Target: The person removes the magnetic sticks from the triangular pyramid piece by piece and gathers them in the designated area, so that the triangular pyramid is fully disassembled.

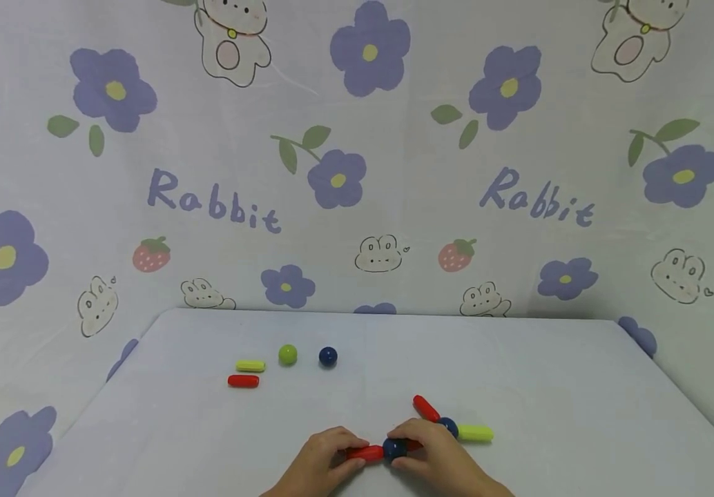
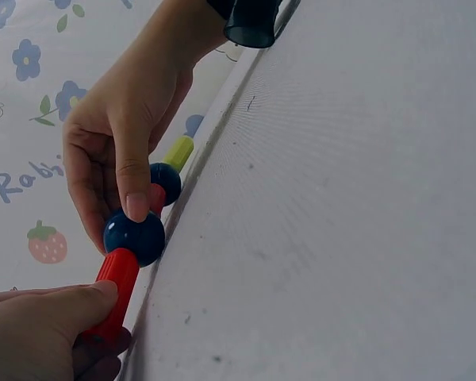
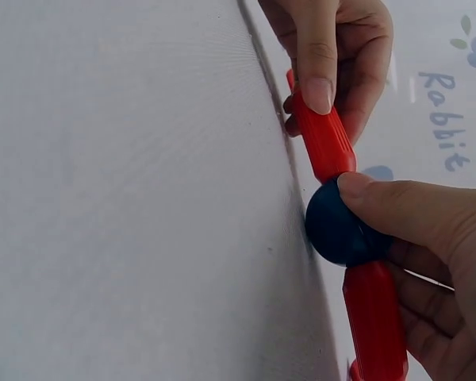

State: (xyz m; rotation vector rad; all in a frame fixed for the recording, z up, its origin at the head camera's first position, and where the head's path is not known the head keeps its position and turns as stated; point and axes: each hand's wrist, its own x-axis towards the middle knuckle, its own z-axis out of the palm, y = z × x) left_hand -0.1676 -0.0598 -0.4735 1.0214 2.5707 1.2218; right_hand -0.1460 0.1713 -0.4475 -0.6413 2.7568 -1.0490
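Note:
My left hand (image 1: 324,461) pinches a red ribbed rod (image 1: 366,453) between thumb and fingers. The rod's end meets a dark blue ball (image 1: 394,449), which my right hand (image 1: 442,459) holds between thumb and fingers. On the ball's other side sits a second red rod (image 3: 377,317), partly covered by the right hand in the head view. It runs to another dark blue ball (image 1: 449,426). From that ball a red rod (image 1: 425,408) points up and left, and a yellow rod (image 1: 476,433) points right.
Farther back on the white table (image 1: 164,428), left of centre, lie a loose yellow rod (image 1: 251,366) and a loose red rod (image 1: 243,381). A green ball (image 1: 288,355) and a dark blue ball (image 1: 329,357) stand to their right. A patterned cloth (image 1: 419,276) hangs behind the table.

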